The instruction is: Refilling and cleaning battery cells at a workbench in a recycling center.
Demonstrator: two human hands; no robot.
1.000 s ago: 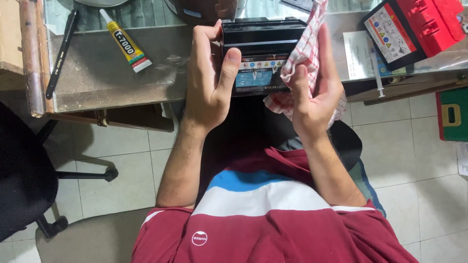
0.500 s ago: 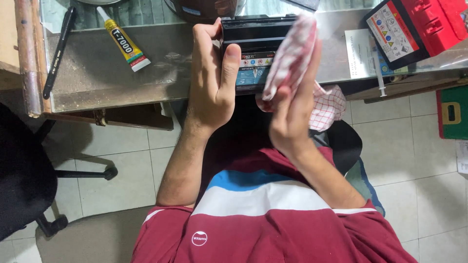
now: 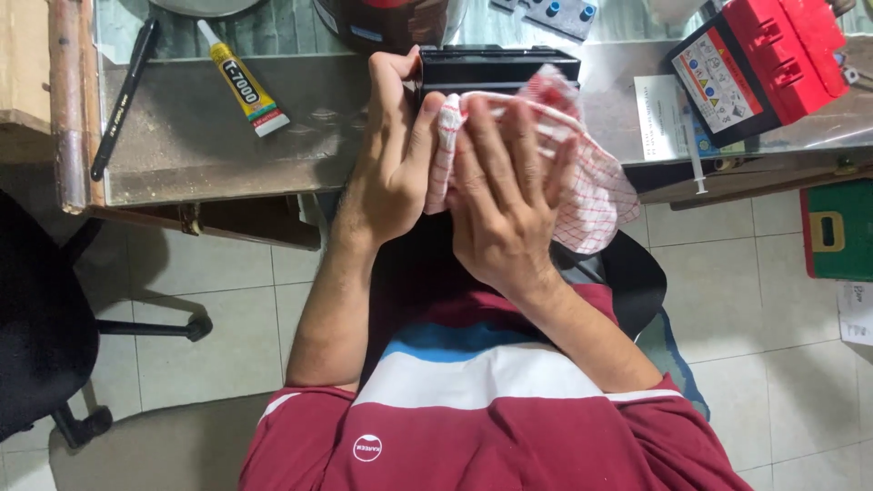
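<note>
A black box-shaped device [image 3: 496, 65] rests at the front edge of the glass-topped desk [image 3: 191, 136]. My left hand [image 3: 391, 155] grips its left end, thumb laid across the front. My right hand [image 3: 505, 200] lies flat, fingers spread, pressing a white cloth with red check lines [image 3: 591, 182] against the front face of the device. The cloth hides most of that face and hangs down to the right of my hand.
On the desk lie a yellow glue tube [image 3: 244, 84], a black pen [image 3: 123, 100], a dark round container [image 3: 386, 23] and a red and black battery block [image 3: 759, 59]. A syringe [image 3: 696, 155] lies on a paper. A black office chair [image 3: 41, 318] stands left, a green box [image 3: 837, 227] right.
My right hand has turned from edge-on to flat and swung left, carrying the cloth over the front of the device, which showed coloured labelling before. My left hand stays in place.
</note>
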